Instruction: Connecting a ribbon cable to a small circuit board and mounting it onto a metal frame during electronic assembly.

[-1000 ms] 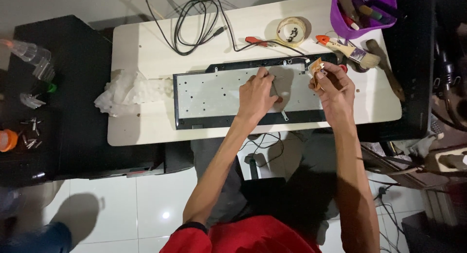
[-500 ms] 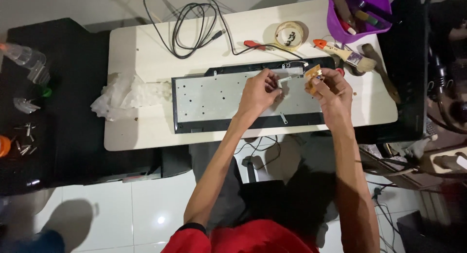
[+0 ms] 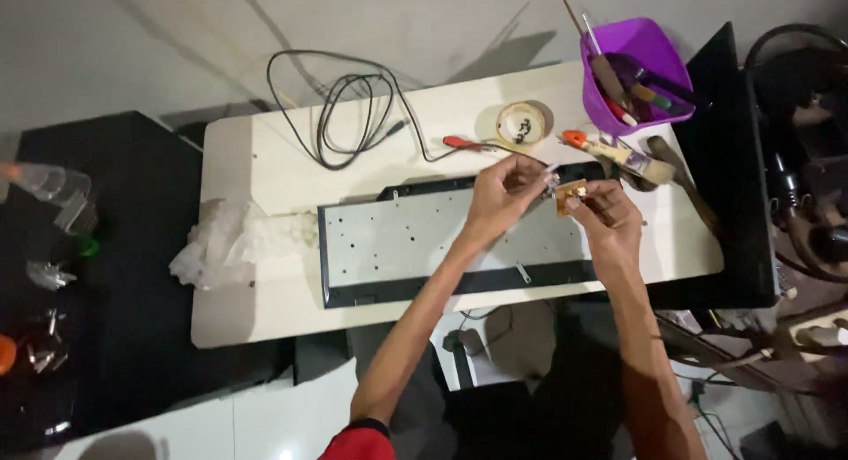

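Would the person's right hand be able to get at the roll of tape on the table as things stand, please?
Probably yes. The roll of tape lies in the open on the table, just beyond both hands, with nothing over it. But the right hand is pinching a small brown part, so it would need freeing first.

The small tan part (image 3: pixel 570 197) pinched between the fingers (image 3: pixel 590 200) of the right hand (image 3: pixel 608 220) is too small to tell apart; it may be a circuit board. The left hand (image 3: pixel 501 195) covers whatever lies under its fingers (image 3: pixel 539 173), including part of the grey plate (image 3: pixel 397 243). Beyond the right fingers, the fan (image 3: pixel 799 80) is cut by the edge. Far left of the fingers, the bottle (image 3: pixel 53 190) is blurred.
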